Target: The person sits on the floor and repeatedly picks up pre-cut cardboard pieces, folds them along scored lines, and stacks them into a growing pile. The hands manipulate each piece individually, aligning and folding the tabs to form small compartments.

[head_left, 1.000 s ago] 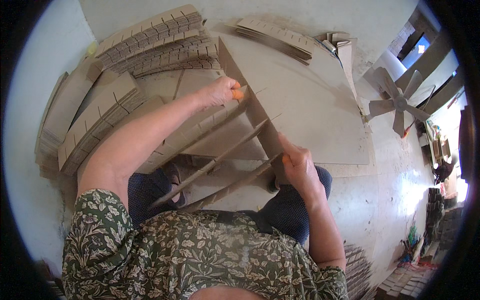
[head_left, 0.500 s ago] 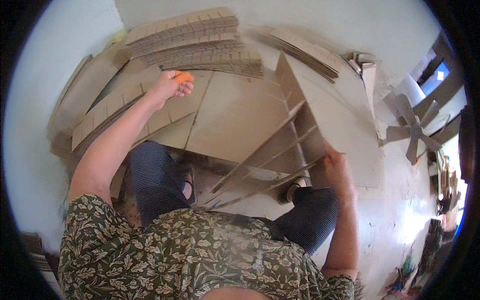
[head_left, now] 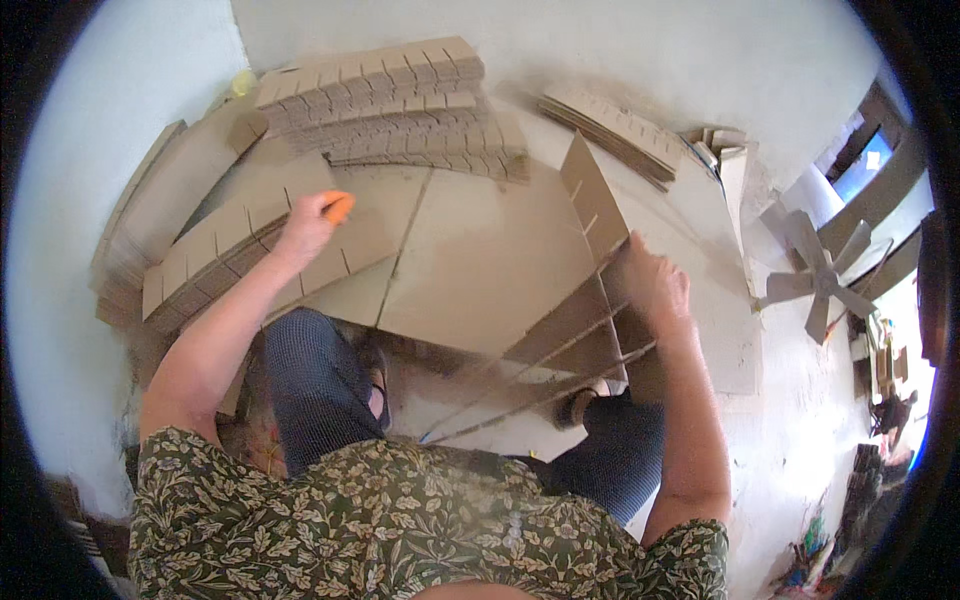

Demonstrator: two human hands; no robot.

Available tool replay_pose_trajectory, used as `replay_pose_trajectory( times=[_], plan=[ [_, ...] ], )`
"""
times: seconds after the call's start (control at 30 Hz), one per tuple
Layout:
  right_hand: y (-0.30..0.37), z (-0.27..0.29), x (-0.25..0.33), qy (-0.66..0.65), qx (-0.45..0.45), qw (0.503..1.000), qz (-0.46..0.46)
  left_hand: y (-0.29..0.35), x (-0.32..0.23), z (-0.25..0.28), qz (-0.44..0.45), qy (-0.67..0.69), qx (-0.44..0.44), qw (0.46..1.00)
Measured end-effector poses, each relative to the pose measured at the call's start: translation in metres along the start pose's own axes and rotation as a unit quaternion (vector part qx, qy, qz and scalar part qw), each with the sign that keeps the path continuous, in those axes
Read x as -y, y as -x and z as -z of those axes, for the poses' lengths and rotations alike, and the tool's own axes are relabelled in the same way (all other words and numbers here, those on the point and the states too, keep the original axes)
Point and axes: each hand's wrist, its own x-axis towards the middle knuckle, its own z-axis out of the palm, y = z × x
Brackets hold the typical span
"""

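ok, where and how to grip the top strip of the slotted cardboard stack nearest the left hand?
Top strip: probably its near long edge, between slots, coming from the person's side; that edge lies exposed, while another cardboard stack sits beyond the far edge.

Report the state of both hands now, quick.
Left hand: closed, fingers curled, nothing seen held, over a slotted cardboard stack.
Right hand: at the cardboard divider; blur hides whether its fingers are closed.
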Motion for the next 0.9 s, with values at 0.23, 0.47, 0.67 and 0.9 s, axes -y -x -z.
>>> replay_pose_trajectory(
  times=[0.23, 0.47, 0.67, 0.9],
  plan=[
    [-0.017, -0.044, -0.026, -0.167, -0.027, 0.979, 0.112, -0.064, -0.06, -0.002, -0.239, -0.245, -0.164, 0.925],
    [-0.015, -0.035, -0.016, -0.201, -0.007, 0.976, 0.08, -0.163, -0.11, -0.029, -0.151, -0.383, -0.103, 0.906],
    [-0.016, -0.048, -0.018, -0.206, -0.051, 0.972, 0.101, -0.199, -0.118, -0.069, -0.092, -0.429, -0.131, 0.889],
    [-0.006, -0.043, -0.008, -0.221, -0.073, 0.967, 0.099, -0.207, -0.116, -0.049, -0.159, -0.416, -0.092, 0.891]
  ],
)
